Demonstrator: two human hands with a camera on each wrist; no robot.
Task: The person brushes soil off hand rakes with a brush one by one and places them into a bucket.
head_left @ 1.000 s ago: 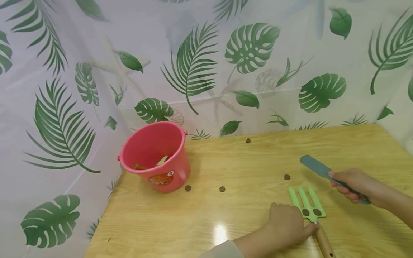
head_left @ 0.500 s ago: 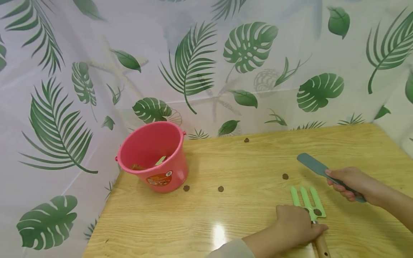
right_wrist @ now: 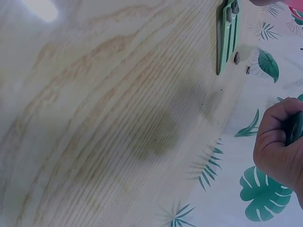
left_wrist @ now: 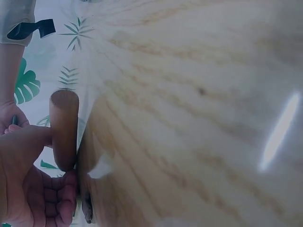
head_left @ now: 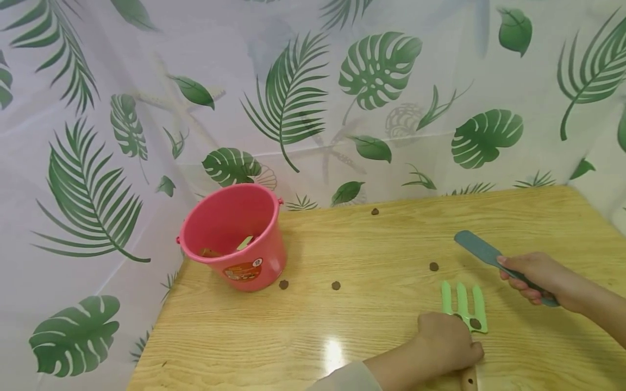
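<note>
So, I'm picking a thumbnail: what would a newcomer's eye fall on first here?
Probably the pink bucket at the back left of the wooden table. Next, perhaps, the green fork at front right, its handle in the left hand; to its right, the right hand holds a flat grey-blue tool. Big green leaves on the white backdrop behind also stand out.

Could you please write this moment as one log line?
left hand: holds green fork | right hand: holds spatula | pink bucket: on table | brown bits: scattered on table
</note>
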